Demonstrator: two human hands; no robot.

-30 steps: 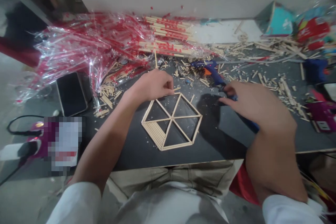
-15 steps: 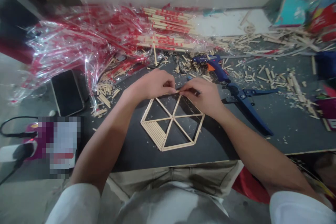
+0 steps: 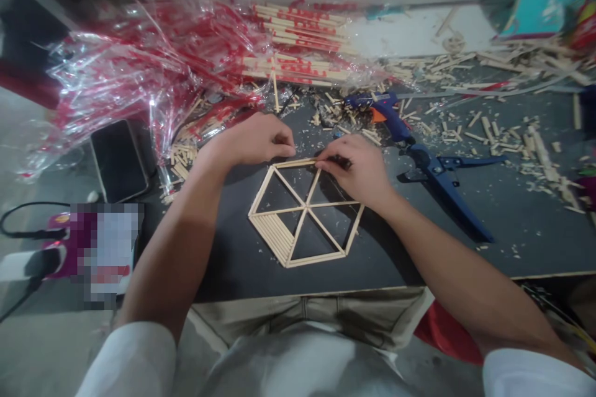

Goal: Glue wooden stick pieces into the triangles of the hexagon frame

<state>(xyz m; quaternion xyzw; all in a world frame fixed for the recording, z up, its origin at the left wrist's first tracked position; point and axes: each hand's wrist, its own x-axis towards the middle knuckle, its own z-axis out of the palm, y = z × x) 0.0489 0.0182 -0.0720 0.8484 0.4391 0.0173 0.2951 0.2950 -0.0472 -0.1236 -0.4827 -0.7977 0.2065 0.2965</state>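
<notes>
A flat hexagonal frame of pale wooden sticks (image 3: 306,206) lies on the dark table, with spokes meeting at its middle. Its lower left wedge is partly filled with parallel sticks (image 3: 274,237). My right hand (image 3: 356,167) pinches the frame's top edge near the upper right corner, thumb and forefinger on the stick end. Just above the frame's upper left side is my left hand (image 3: 265,139), clear of the sticks, its fingers curled together; whether it holds anything small is hidden.
A blue glue gun (image 3: 391,118) and blue cutters (image 3: 437,180) lie to the right among stick scraps. Plastic wrappers (image 3: 139,62) and bundled sticks (image 3: 302,34) are piled behind. At left are a phone (image 3: 120,161) and a power strip (image 3: 60,242).
My left hand has moved left, off the top edge of the frame, which now shows. My right hand stays at the upper right corner.
</notes>
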